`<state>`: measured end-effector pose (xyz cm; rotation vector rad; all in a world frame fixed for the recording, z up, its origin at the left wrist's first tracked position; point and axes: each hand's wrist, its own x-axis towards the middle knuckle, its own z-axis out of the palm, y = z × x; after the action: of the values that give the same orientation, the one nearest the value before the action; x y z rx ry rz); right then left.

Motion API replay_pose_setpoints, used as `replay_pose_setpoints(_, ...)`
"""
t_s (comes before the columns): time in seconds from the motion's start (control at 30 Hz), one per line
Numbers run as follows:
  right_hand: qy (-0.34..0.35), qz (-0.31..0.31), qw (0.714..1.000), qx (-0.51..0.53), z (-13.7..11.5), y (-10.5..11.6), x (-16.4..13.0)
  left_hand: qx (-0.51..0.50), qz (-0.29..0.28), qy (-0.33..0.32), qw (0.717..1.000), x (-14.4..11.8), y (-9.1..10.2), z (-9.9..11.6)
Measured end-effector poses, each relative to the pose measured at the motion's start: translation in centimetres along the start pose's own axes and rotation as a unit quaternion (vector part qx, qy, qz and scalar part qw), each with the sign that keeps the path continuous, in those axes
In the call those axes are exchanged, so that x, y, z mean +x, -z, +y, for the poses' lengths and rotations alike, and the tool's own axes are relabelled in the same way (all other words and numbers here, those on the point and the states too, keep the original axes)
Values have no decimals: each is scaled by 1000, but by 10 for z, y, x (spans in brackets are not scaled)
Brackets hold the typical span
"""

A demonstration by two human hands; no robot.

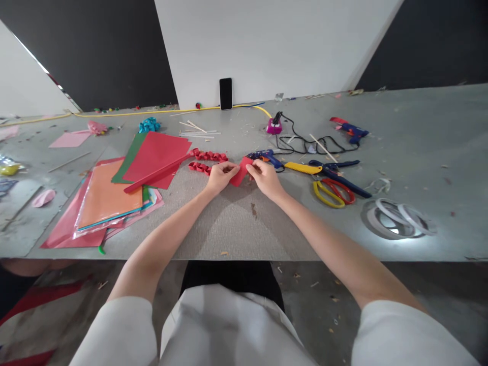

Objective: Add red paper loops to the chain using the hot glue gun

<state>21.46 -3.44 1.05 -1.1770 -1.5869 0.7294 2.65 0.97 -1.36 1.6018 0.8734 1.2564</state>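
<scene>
Between my two hands is a small piece of red paper (239, 173), pinched at its left edge by my left hand (222, 175) and at its upper right by my right hand (265, 176). Both hands are closed on it, just above the table. Left of my left hand lie red folded paper chains (208, 155), close to the fingers. A long red paper strip (162, 172) runs from there across the red sheets (156, 155). Right behind my right hand rests a blue glue gun (270, 157), partly hidden by the hand.
Stacked coloured paper (110, 195) lies at left. To the right are a yellow-handled cutter (303, 168), pliers (345, 180), scissors (330, 194), tape rings (396, 218) and another glue gun (351, 130) with a trailing cable. A phone (225, 94) leans on the wall behind a purple plug block (274, 126).
</scene>
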Motion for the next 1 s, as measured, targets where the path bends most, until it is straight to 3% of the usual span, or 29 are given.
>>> replay_pose_setpoints(0.07, 8, 17, 1000, 1, -2, 2, -1, 2, -10, 4, 1000, -1, 0, 2)
replay_pose_setpoints(0.33, 24, -10, 999, -20, -2, 3, 0, -14, -39, 5, 999, -3, 0, 7)
replay_pose_setpoints(0.67, 38, 5, 999, -39, -5, 2, -2, -2, -28, 11, 1000, -4, 1, 11)
replay_pose_setpoints(0.8, 36, 3, 999, -22, -6, 1, -2, -8, -48, 10, 999, -5, 0, 13)
replay_pose_setpoints(1.0, 35, 64, 997, 34, 1, -2, 1, 2, -61, 19, 998, -5, -2, 15)
